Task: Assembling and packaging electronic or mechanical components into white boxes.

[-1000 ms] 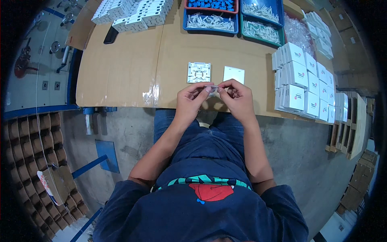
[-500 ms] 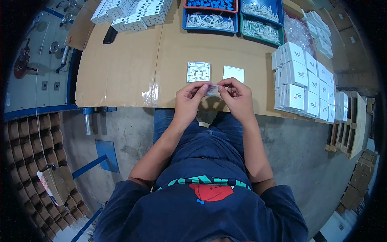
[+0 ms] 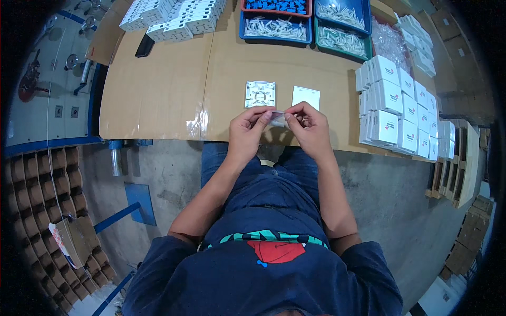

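Between my two hands is a small clear plastic bag [image 3: 278,119], held near the table's front edge. My left hand [image 3: 247,129] pinches its left side between thumb and forefinger. At its right side the fingers of my right hand [image 3: 310,126] are closed in a pinch too. What the bag contains is too small to make out. Just beyond my left hand lies a white square plastic base [image 3: 260,95] with a round opening in its middle. To its right, partly behind my right hand, a flat white square cover plate [image 3: 306,96] rests on the cardboard.
Cardboard covers the table [image 3: 153,95]. Bins of small white pieces [image 3: 276,30] and blue pieces [image 3: 276,5] stand at the back. Stacked white boxes [image 3: 387,97] line the right side. At the back left are stacked white units [image 3: 184,21] and a black phone [image 3: 145,46].
My right hand has shifted very slightly left. Both hands keep their pinch on the bag, and the parts on the table stay where they were.
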`<action>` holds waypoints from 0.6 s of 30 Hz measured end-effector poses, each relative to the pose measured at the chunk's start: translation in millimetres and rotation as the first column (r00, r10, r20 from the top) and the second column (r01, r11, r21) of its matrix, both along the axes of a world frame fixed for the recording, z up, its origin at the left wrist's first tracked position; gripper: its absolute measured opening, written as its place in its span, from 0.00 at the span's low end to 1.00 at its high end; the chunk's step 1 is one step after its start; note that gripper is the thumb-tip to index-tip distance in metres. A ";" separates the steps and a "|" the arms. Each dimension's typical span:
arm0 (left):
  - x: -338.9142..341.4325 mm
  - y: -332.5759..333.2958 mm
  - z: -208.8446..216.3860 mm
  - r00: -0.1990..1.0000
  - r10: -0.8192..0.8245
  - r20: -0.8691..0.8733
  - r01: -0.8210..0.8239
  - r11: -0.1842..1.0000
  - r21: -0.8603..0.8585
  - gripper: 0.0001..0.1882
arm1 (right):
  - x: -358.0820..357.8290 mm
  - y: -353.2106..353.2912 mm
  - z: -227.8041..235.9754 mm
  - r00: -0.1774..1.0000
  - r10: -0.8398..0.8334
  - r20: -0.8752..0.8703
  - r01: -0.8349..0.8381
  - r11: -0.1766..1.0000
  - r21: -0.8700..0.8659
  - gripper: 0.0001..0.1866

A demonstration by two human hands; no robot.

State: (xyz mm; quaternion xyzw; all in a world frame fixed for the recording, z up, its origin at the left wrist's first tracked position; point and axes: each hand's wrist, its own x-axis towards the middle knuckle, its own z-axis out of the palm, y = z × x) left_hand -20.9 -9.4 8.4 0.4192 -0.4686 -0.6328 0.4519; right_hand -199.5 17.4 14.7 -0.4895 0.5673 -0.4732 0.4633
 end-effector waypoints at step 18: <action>-1.8 1.8 -2.2 1.000 -0.030 -0.003 0.030 0.999 -0.029 0.11 | 0.9 -1.6 -5.8 0.998 -0.052 0.017 0.053 0.996 -0.070 0.04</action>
